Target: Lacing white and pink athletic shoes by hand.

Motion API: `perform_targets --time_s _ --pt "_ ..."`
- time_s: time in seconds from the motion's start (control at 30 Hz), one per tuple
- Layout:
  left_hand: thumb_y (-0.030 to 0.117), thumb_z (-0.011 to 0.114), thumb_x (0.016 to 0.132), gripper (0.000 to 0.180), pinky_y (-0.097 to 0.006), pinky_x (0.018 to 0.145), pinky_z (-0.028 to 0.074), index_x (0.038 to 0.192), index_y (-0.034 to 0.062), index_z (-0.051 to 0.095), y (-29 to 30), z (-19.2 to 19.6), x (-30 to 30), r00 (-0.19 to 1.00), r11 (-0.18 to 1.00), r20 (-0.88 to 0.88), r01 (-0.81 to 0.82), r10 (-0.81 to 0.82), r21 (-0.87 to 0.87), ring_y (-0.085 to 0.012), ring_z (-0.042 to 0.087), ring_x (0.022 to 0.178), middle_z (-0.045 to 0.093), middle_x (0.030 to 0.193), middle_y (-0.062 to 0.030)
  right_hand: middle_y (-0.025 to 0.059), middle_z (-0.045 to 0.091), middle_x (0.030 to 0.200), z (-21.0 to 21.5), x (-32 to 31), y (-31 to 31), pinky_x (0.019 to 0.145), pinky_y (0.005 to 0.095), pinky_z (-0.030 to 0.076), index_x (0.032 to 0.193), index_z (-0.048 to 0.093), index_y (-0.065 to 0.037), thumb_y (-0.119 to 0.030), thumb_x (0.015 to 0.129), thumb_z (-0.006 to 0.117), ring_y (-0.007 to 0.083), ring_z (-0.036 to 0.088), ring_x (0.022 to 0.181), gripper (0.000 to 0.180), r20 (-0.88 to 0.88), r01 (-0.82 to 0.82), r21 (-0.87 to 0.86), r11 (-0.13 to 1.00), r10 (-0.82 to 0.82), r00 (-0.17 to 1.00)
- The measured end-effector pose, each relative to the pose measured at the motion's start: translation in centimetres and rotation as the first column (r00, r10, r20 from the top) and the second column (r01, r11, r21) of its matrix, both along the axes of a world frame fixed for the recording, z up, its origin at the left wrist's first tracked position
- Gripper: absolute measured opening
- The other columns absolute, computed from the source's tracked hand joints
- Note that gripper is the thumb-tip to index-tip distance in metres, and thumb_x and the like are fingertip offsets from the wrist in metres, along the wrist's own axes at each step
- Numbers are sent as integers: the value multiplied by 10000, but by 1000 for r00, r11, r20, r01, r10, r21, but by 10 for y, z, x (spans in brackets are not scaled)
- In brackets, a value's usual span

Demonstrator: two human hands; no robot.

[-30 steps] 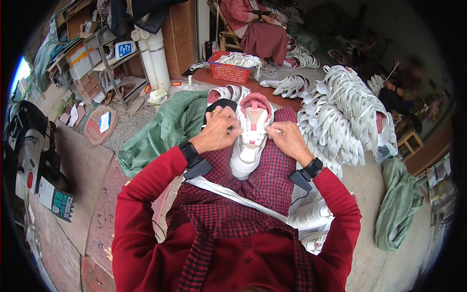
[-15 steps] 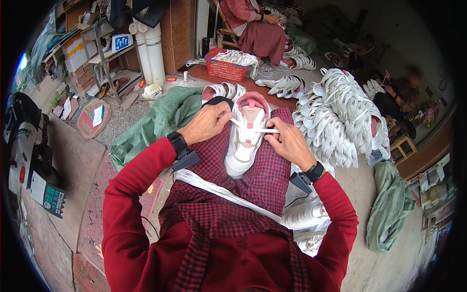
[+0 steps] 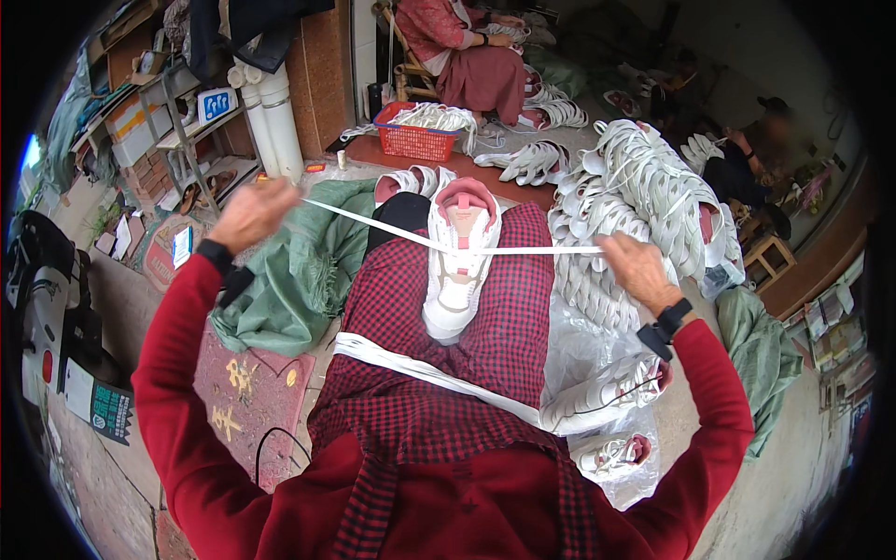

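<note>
A white and pink shoe (image 3: 448,303) is rested on the lap, its toe pointed toward the wearer, on a red and black checked apron (image 3: 373,299). A white lace (image 3: 537,250) is drawn out to both sides over the shoe's front: one end is grasped in the left hand (image 3: 259,215), which is blurred, and the other is pinched between the thumb and fingers of the right hand (image 3: 639,271). A bundle of white laces (image 3: 439,378) is laid across the lap. At the left, yellow characters are painted on a red board (image 3: 271,411) on the ground, and pale lettering is printed on a white and teal card (image 3: 110,411). A blue and white sign (image 3: 217,105), marked with white shapes, is stood on a shelf (image 3: 177,140). A round reddish plaque (image 3: 161,266) is partly covered by a white and blue packet (image 3: 182,247), whose print is too small to be read. White shoes (image 3: 653,196) are heaped at the right, beyond the right hand.
</note>
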State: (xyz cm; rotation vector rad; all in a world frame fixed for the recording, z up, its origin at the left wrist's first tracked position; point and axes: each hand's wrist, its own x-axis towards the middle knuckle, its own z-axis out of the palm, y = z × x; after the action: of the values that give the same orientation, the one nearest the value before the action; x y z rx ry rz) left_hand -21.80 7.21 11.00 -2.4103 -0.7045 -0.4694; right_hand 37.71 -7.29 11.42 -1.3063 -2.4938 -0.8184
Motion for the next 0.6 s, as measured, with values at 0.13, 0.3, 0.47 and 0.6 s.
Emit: perform_targets --time_s 0.13,0.3,0.47,0.6 --pt "17 581 840 189 -445 609 498 1004 71 504 -24 40 -61 970 986 190 -163 152 43 -358 612 762 526 877 -145 88 551 795 28 48 -24 537 372 503 1089 558 -113 -31 839 571 255 630 652 264 89 43 50 998 -47 995" --pt "42 577 895 182 -470 664 488 1073 72 553 -58 71 -135 901 907 252 -396 353 145 -393 614 811 553 949 -157 151 656 924 77 95 -55 663 423 543 1020 573 -70 9 814 535 352 670 816 223 -22 216 182 959 -216 976" --pt "39 561 931 226 -440 723 497 1150 78 602 -70 86 -159 892 850 290 -429 345 307 -359 615 867 565 979 -143 163 641 927 122 128 -103 711 438 535 1020 562 -73 -34 862 523 359 654 895 168 -55 522 305 796 -533 844" --pt "-10 643 903 280 -360 749 507 1147 107 716 -125 95 -147 833 621 513 -518 208 589 -260 614 873 622 995 -98 128 619 1010 133 106 -119 780 395 512 1041 617 -66 -27 862 557 310 597 972 193 -146 515 578 633 -541 829"
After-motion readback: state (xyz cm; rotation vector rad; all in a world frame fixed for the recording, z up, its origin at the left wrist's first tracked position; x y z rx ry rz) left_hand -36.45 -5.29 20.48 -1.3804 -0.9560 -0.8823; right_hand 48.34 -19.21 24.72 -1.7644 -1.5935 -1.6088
